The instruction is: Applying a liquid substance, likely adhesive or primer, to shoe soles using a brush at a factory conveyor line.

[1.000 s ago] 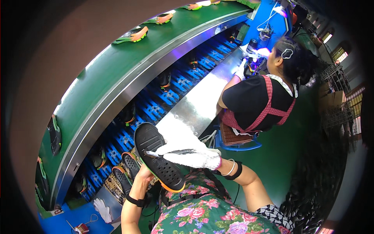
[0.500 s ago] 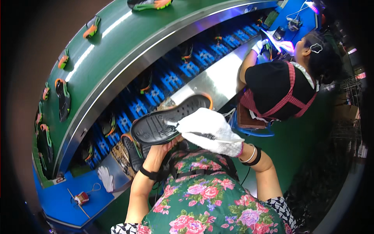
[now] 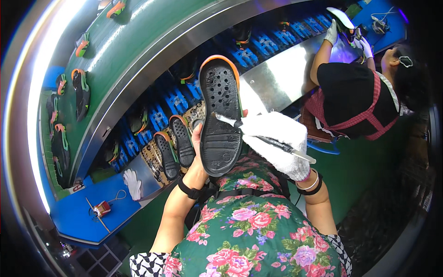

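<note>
My bare left hand (image 3: 198, 150) grips a black shoe sole (image 3: 220, 138) with an orange-edged toe, its thumb on the left edge and other fingers mostly hidden underneath. The sole stands nearly upright in view, its holed inner face toward me, toe pointing away. In a white knit glove, my right hand (image 3: 277, 138) is closed around a slim brush (image 3: 230, 121). The brush tip lies at the middle of the sole, just below the holes. Left of the sole, two similar soles (image 3: 167, 157) rest side by side on a stained board (image 3: 150, 159).
A green conveyor belt (image 3: 104, 69) carrying several shoes curves along the left behind a metal rail (image 3: 138, 74). Blue racks (image 3: 175, 99) run below it. A white glove (image 3: 132, 184) lies by a blue table (image 3: 78, 221). At right, a seated co-worker (image 3: 355, 101) handles a shoe.
The sole has turned from slanting rightward to nearly upright, toe away from me. The brush tip now sits nearer its middle. My view has shifted, showing both soles on the board.
</note>
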### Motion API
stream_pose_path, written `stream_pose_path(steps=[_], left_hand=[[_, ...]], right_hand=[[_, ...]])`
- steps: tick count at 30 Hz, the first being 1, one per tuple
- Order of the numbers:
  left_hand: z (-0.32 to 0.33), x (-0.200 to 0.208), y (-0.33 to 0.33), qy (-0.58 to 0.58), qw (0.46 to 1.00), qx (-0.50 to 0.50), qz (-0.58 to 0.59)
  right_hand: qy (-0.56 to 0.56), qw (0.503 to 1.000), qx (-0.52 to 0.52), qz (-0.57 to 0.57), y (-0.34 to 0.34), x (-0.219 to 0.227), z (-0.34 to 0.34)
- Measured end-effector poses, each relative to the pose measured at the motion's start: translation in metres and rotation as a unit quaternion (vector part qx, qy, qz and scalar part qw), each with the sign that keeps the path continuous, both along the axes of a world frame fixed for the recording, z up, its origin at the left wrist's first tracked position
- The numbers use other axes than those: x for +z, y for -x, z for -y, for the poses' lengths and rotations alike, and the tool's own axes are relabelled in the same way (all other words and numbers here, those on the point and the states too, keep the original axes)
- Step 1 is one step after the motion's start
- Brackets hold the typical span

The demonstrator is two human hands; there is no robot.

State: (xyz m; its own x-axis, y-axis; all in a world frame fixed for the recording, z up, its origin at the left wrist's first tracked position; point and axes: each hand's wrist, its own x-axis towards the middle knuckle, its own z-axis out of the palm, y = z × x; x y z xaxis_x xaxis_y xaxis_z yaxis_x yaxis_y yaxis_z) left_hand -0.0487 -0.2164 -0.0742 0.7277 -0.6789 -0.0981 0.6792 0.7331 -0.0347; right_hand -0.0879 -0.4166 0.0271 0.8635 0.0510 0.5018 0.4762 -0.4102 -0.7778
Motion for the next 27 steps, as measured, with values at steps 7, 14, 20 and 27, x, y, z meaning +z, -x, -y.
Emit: stream_pose_path(steps=[7, 14, 20, 27], left_hand=[[0.000, -0.014, 0.007, -0.067, 0.996, -0.025, -0.053], [-0.001, -0.013, 0.018, -0.265, 0.960, -0.042, -0.080], [-0.008, -0.020, 0.025, -0.221, 0.974, -0.047, -0.020], [0.000, -0.011, 0.013, -0.242, 0.969, -0.033, -0.022]], right_hand=[[0.041, 0.998, 0.010, 0.042, -0.014, 0.000, 0.001], [0.083, 0.993, 0.015, 0.077, -0.024, 0.004, -0.009], [0.134, 0.989, 0.024, 0.065, -0.027, 0.003, -0.018], [0.030, 0.997, 0.062, 0.029, -0.023, -0.002, -0.014]])
